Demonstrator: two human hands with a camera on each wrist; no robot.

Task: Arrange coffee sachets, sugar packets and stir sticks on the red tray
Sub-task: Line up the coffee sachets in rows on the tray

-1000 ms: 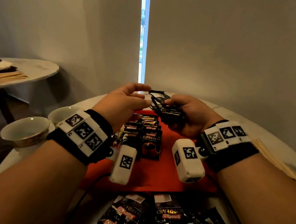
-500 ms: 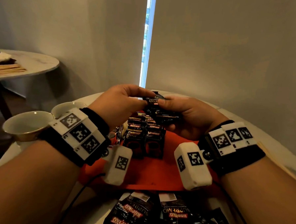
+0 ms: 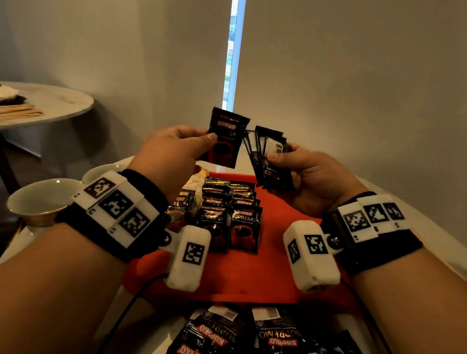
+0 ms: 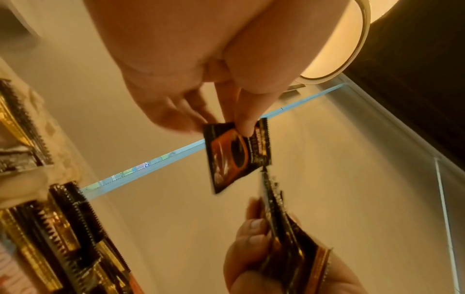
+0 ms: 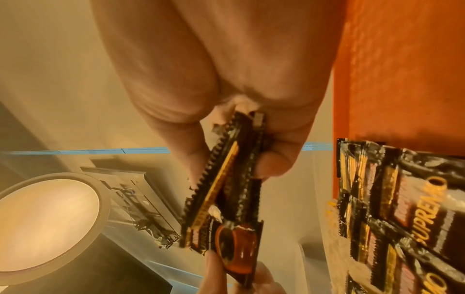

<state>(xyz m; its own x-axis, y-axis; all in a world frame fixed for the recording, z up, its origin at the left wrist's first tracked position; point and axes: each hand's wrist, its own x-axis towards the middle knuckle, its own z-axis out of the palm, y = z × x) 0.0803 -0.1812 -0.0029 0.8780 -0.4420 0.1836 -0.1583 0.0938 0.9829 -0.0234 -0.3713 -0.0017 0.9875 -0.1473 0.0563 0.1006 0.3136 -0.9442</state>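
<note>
Above red tray (image 3: 270, 276), left hand (image 3: 171, 157) pinches one light, slippery coffee sachet (image 3: 226, 138) by its edge; right hand (image 3: 308, 175) grips small stack (image 3: 271, 157).

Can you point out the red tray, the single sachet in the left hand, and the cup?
red tray (image 3: 270, 276), head view, bare front part.
single sachet (image 3: 224, 146), head view, its printed face.
cup (image 3: 40, 193), head view, its inside wall.
</note>
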